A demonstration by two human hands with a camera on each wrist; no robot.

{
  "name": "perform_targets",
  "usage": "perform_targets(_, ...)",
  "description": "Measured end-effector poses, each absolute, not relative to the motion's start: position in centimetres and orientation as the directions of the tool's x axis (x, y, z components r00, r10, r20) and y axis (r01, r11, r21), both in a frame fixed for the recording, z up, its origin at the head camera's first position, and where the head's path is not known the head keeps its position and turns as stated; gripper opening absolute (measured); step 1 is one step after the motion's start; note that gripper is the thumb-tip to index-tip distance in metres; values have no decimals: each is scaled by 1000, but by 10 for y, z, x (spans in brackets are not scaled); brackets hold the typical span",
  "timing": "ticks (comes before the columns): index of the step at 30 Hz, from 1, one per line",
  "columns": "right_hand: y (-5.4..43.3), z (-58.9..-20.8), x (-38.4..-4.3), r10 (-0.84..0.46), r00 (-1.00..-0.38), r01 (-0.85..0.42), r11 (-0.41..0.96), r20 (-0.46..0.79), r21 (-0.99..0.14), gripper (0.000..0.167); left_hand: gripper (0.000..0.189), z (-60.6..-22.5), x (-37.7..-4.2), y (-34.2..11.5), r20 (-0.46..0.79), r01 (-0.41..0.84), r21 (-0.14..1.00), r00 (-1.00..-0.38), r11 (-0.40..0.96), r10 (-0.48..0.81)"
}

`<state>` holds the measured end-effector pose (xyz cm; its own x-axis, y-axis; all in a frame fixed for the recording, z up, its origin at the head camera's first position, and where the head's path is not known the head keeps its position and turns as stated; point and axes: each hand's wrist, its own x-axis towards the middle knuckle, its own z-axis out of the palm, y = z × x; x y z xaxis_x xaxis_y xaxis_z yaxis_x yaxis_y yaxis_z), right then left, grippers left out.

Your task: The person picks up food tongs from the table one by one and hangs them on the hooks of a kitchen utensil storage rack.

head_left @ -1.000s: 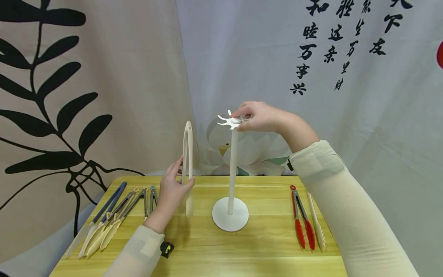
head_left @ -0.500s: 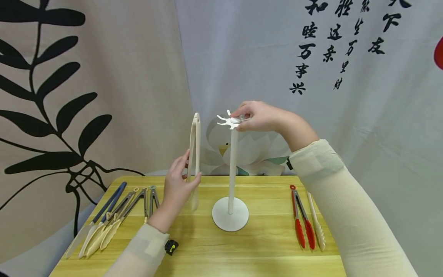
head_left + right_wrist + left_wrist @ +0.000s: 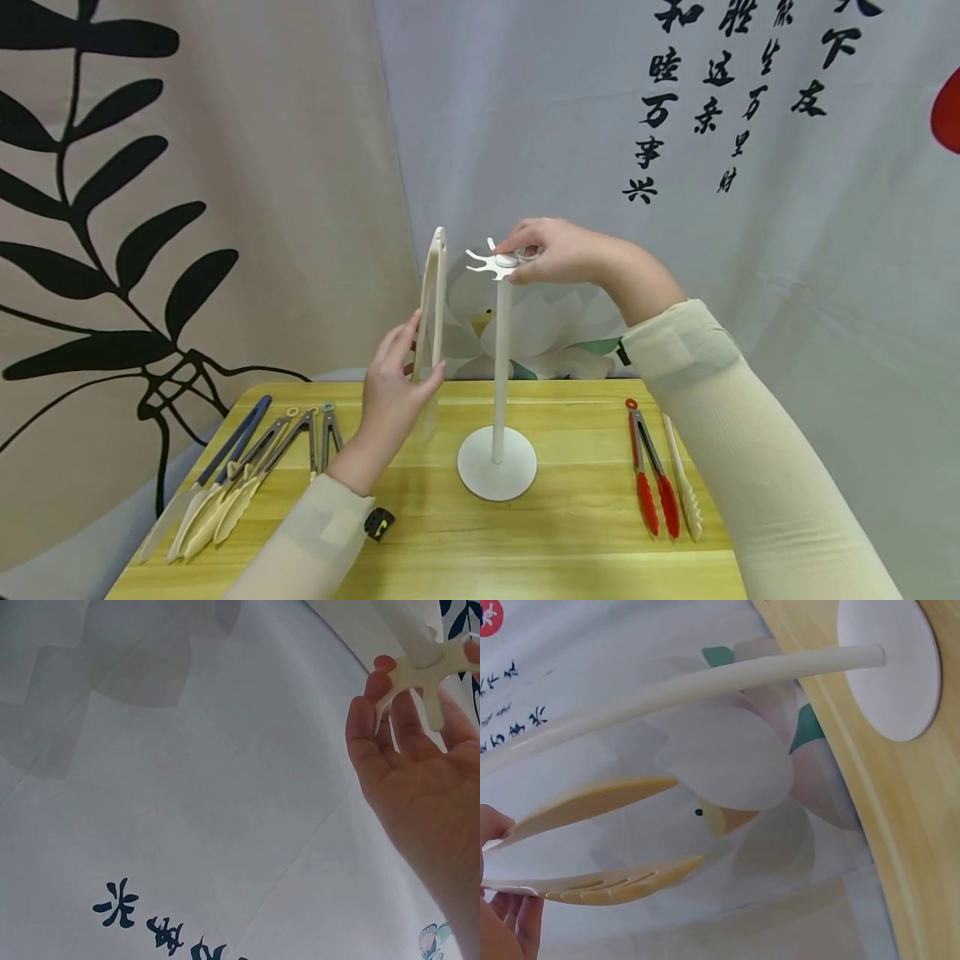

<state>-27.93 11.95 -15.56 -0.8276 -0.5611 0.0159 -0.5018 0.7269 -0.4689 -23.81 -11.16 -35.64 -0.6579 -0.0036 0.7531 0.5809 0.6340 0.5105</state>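
My left hand holds cream tongs upright, hinge end on top, just left of a white stand. In the left wrist view the two tong heads are spread apart, one of them slotted. The white stand has a thin pole on a round base and a hooked top. My right hand grips that top from the right, and its fingers hide several hooks. In the right wrist view the fingers curl around the hooked top. The tongs and the stand are apart.
Several tongs lie at the table's left, some with blue handles, others with cream tips. Red tongs and cream tongs lie at the right. A patterned curtain hangs behind the wooden table.
My left hand has raised the tongs and moved them right, closer to the stand's top. The right hand keeps its grip on the stand, which stays in place.
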Motion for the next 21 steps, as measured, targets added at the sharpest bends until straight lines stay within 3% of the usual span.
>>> perform_targets(21,121,-155,-280,-570,-821,-506,728,2,-462,44,77,-350,-238,-103,782,587,419,-621,692,54)
